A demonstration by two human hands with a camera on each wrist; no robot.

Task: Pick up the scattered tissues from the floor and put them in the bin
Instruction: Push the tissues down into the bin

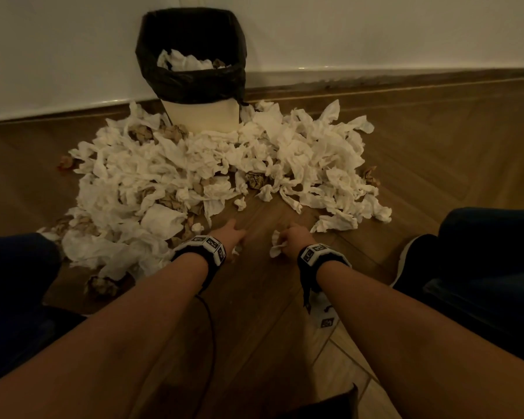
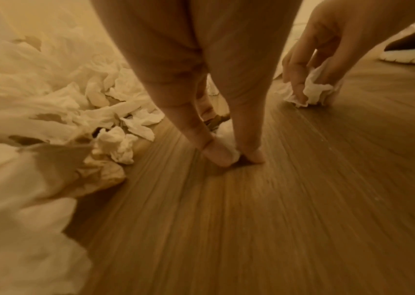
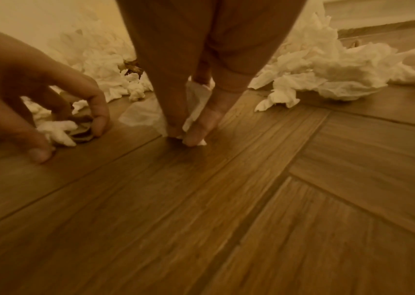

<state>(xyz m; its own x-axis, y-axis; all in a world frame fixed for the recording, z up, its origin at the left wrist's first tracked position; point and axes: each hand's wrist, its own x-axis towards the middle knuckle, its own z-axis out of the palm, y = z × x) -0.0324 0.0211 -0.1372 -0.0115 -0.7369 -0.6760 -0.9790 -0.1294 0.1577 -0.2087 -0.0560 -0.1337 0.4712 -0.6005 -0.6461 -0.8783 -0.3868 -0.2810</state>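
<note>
A big heap of crumpled white tissues (image 1: 212, 164) spreads over the wooden floor in front of a cream bin (image 1: 194, 71) lined with a black bag, which holds several tissues. My left hand (image 1: 233, 237) is down at the floor near the heap's front edge, its fingers curled around a small white tissue wad (image 2: 229, 143). The left hand (image 3: 75, 127) and its wad (image 3: 57, 131) also show in the right wrist view. My right hand (image 1: 288, 237) is beside it and pinches a crumpled white tissue (image 1: 277, 246), also visible as the tissue (image 3: 196, 103) between its fingers.
The bin stands against a white wall (image 1: 375, 31) with a dark skirting. Brown crumpled paper balls (image 1: 254, 179) lie mixed in the heap. My knees in dark trousers (image 1: 490, 237) and a dark shoe (image 1: 412, 261) flank the bare floor strip (image 1: 254, 297) under my arms.
</note>
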